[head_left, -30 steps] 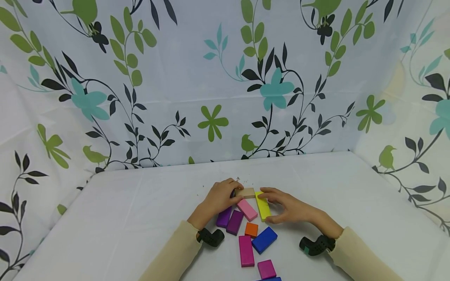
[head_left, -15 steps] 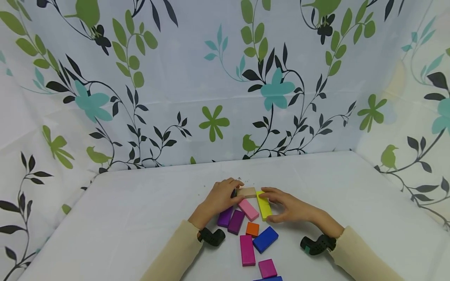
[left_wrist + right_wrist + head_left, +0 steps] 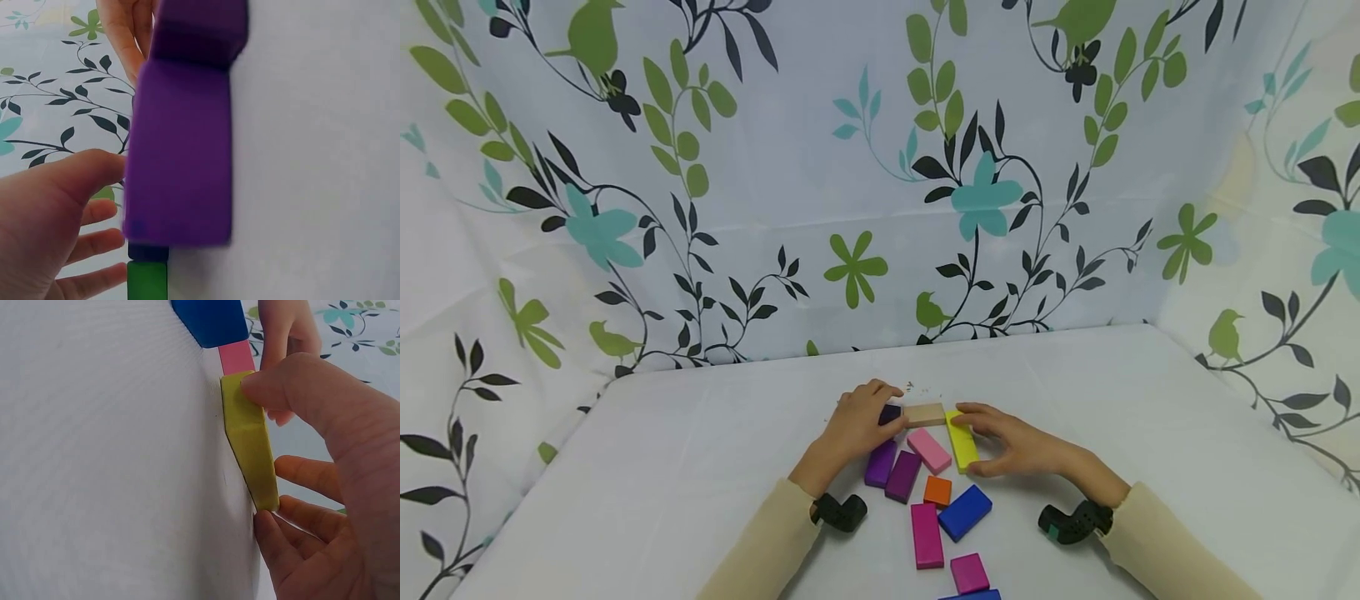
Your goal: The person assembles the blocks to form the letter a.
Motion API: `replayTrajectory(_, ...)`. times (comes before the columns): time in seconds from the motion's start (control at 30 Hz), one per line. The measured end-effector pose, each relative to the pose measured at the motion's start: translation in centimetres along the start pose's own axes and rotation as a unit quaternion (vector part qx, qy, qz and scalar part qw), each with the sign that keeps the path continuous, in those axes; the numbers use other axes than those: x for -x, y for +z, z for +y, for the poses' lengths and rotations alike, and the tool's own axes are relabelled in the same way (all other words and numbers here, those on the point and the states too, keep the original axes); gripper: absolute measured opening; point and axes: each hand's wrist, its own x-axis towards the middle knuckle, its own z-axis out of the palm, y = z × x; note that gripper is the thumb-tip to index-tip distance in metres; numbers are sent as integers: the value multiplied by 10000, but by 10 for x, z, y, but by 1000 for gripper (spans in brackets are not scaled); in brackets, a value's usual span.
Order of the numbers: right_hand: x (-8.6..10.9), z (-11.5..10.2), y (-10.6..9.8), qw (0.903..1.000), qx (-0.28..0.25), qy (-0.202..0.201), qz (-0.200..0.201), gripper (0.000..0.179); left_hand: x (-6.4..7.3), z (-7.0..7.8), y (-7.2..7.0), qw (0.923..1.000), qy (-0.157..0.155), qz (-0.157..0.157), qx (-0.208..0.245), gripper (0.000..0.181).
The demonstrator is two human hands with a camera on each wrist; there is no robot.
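Observation:
In the head view my right hand (image 3: pixel 1022 442) holds a yellow block (image 3: pixel 962 442) by its ends, thumb at the near end and fingers at the far one. The right wrist view shows the thumb on the yellow block (image 3: pixel 250 437) too. My left hand (image 3: pixel 859 423) arches over a dark navy block (image 3: pixel 891 414), thumb and fingers spread on either side. A plain wooden block (image 3: pixel 925 414) lies between the navy and yellow ones. A green block (image 3: pixel 147 281) shows past the navy one in the left wrist view; my left hand hides it from the head camera.
Pink (image 3: pixel 929 451), violet (image 3: pixel 880 463), plum (image 3: pixel 902 477) and orange (image 3: pixel 937 491) blocks lie just nearer. Closer still are a blue block (image 3: pixel 966 512), a magenta block (image 3: pixel 927 536) and a smaller magenta one (image 3: pixel 969 573). A patterned cloth (image 3: pixel 737 167) hangs behind the white table (image 3: pixel 700 467).
My left hand has shifted slightly left, uncovering more of the navy block. My right hand keeps its place at the yellow block. The head view has tilted a little.

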Motion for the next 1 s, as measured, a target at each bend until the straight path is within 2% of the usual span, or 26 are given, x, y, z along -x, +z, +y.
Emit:
replayTrajectory(0.13, 2, -2, 0, 10000, -59, 41, -7, 65, 2, -3, 2, 9998, -128, -44, -174, 45)
replayTrajectory(0.37, 2, -2, 1, 10000, -77, 40, -27, 64, 5, -5, 0, 9993, -82, -159, -326, 42)
replayTrajectory(1.0, 2, 2, 1, 9999, -86, 146, -18, 65, 14, -11, -8, 9992, 138, -346, -136, 40)
